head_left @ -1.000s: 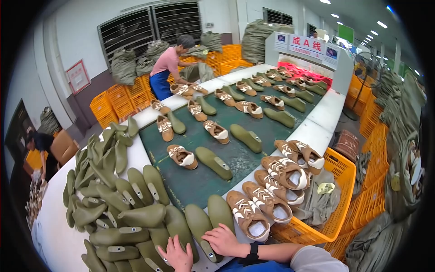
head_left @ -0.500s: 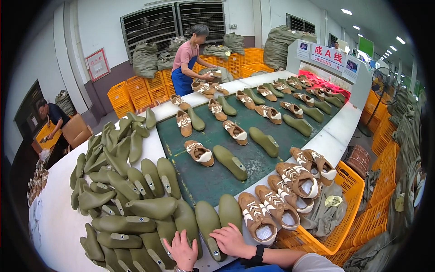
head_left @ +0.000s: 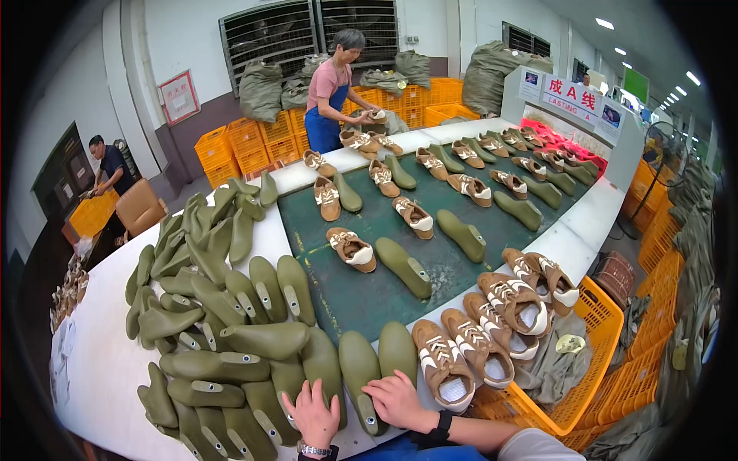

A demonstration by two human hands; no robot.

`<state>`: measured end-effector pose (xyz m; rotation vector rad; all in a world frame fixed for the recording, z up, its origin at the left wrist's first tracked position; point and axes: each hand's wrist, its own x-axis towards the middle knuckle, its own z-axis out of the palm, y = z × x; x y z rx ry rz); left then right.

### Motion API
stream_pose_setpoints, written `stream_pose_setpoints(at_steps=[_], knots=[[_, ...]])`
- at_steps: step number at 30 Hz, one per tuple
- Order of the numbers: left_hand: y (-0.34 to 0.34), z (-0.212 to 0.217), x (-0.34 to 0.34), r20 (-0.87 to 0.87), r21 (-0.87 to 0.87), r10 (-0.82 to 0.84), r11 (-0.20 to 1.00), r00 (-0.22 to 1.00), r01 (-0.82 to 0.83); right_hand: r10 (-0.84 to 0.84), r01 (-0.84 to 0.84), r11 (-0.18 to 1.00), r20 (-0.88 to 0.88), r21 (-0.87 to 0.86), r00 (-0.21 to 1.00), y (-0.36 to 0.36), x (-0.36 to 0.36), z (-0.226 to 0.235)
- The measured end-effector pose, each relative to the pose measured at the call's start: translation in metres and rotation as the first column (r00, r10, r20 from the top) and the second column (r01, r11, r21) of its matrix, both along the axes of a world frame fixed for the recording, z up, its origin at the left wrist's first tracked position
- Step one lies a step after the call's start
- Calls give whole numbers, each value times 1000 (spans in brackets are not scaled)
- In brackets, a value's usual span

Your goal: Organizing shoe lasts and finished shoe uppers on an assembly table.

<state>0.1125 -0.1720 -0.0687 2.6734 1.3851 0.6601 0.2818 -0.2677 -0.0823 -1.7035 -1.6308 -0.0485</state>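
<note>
Both hands are bare, no gloves. The left hand (head_left: pixel 314 416) has a metal-link wristwatch with a silvery band on the wrist. The right hand (head_left: pixel 397 399) has a black band, looks like a smartwatch or fitness tracker. The right arm wears a light, whitish short sleeve, with blue clothing below it.

1 head-worn fisheye view looks forward and down along the table (head_left: pixel 100 369), hands (head_left: pixel 311 415) close at the bottom edge; its rim seems dark and bent.
</note>
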Motion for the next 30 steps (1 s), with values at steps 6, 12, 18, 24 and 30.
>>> stream_pose_setpoints(at_steps=[6, 12, 18, 24, 30], knots=[[0, 4, 1, -21, -10, 20, 1000, 1000, -20, 3, -3, 1000, -17, -17, 1000, 1, 0, 3], [0, 4, 3, -4, -12, 24, 1000, 1000, -24, -14, 13, 1000, -10, -22, 1000, 2, 0, 4], [1, 2, 0, 7, -2, 35, 999, 999, -35, -4, 4, 1000, -24, -21, 1000, 2, -1, 3], [2, 2, 2, 16, 32, 25, 999, 1000, -25, -16, 15, 1000, -38, -16, 999, 4, -1, 3], [2, 1, -1, 24, 36, 36, 999, 999, -37, 0, -1, 1000, -33, -21, 999, 3, -2, 4]])
